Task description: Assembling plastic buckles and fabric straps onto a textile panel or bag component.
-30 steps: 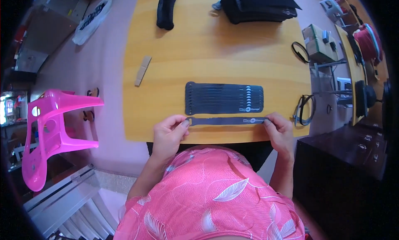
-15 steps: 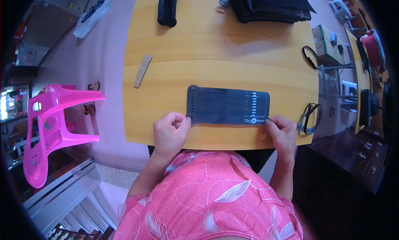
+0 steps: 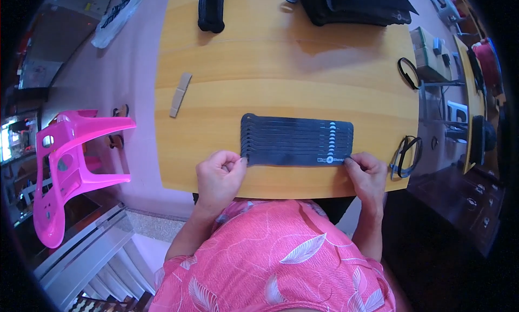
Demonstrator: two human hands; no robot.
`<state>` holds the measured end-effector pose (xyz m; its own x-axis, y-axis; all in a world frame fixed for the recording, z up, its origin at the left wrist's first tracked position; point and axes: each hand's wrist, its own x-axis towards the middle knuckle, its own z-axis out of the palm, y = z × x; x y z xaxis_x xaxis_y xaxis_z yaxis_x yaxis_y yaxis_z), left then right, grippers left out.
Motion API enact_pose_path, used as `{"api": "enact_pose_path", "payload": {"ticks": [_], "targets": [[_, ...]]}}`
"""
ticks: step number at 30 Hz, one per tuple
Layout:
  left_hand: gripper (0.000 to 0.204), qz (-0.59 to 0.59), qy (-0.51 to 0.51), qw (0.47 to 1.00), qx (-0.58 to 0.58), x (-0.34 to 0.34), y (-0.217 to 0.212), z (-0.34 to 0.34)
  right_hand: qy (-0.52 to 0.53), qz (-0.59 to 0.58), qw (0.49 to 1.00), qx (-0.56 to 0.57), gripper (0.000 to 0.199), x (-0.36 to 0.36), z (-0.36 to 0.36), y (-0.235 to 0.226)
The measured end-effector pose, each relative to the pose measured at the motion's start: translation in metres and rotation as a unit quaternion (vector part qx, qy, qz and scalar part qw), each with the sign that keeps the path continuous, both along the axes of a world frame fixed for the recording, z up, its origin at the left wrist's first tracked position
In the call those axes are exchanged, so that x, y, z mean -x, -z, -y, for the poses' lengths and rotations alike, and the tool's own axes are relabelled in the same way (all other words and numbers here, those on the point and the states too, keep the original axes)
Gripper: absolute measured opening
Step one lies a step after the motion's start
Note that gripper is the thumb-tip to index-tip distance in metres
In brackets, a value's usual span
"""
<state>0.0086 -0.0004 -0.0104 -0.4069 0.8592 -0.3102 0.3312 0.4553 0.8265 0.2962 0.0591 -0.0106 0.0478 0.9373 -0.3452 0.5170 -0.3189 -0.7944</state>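
Yellow wooden tabletop [image 3: 259,98], black straps [image 3: 286,141] — flat, overlapping, white-printed

wooden table [image 3: 227,95] | overlapped dark straps [image 3: 292,140] | tan strip [image 3: 180,94] | black bundle [image 3: 211,9] | black stack [image 3: 351,8] | black loop [image 3: 402,75] | black-and-grey loop [image 3: 400,153]

On the table [image 3: 243,85], straps [image 3: 292,141] between a strip [image 3: 180,95] at left and loops [image 3: 400,156] at right.

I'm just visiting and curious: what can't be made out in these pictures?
Head view, ends of the front strap: partly covered by the left hand and right hand.
Head view, straps behind it: partly covered by one another.
Head view, far end of the long black bundle: cut off by the upper edge.
Head view, far part of the black stack: cut off by the upper edge.
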Motion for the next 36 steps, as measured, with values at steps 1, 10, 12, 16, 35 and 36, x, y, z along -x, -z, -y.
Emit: {"api": "enact_pose_path", "payload": {"ticks": [1,10,12,16,35,36], "targets": [[0.009,0.011,-0.011,1.000,-0.001,0.0004,0.0009,0.0002,0.000,-0.007,1.000,-0.004,0.014,0.0006,-0.0003,0.0004],[0.008,-0.005,0.003,1.000,-0.019,-0.0008,0.0062,-0.0010,-0.013,0.023,1.000,-0.002,0.015,0.0008,-0.0002,-0.0040],[0.007,-0.002,0.001,1.000,-0.026,-0.0001,0.0080,0.0012,-0.011,0.029,0.999,-0.022,0.015,0.0030,-0.0002,-0.0045],[0.007,0.002,-0.005,1.000,-0.010,0.0008,0.0068,0.0008,-0.017,0.026,0.999,-0.031,0.016,0.0006,-0.0007,-0.0022],[0.009,-0.029,0.011,0.999,-0.018,-0.0008,0.0086,-0.0004,-0.039,0.067,0.995,-0.057,0.014,0.0004,-0.0011,-0.0002],[0.009,-0.030,0.010,0.999,-0.017,-0.0014,0.0080,-0.0009,-0.037,0.072,0.995,-0.057,0.014,0.0004,-0.0013,-0.0005]]}}
